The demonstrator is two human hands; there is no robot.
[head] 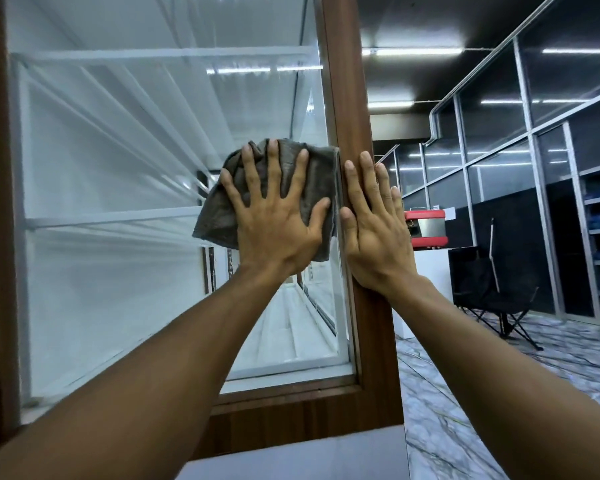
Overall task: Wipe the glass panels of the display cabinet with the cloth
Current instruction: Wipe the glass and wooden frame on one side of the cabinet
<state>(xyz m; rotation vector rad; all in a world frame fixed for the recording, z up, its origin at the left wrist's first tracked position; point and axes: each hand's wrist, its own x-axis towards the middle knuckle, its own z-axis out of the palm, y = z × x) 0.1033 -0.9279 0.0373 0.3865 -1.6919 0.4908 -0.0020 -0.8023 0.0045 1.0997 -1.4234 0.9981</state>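
The display cabinet's glass panel [118, 202] fills the left and middle of the view, set in a brown wooden frame [347, 81]. A crumpled grey cloth [219, 209] lies flat against the glass near the panel's right edge. My left hand [274, 220] presses on the cloth with its fingers spread and straight. Beside it, my right hand [374, 233] rests flat on the frame's right upright, fingers straight and pointing up. White shelves show behind the glass.
To the right lies a marble-patterned floor [499, 393] with a black folding chair [492, 289]. A red and silver machine [426, 226] sits on a white counter. Glass partition walls [534, 150] and shelving stand at the far right.
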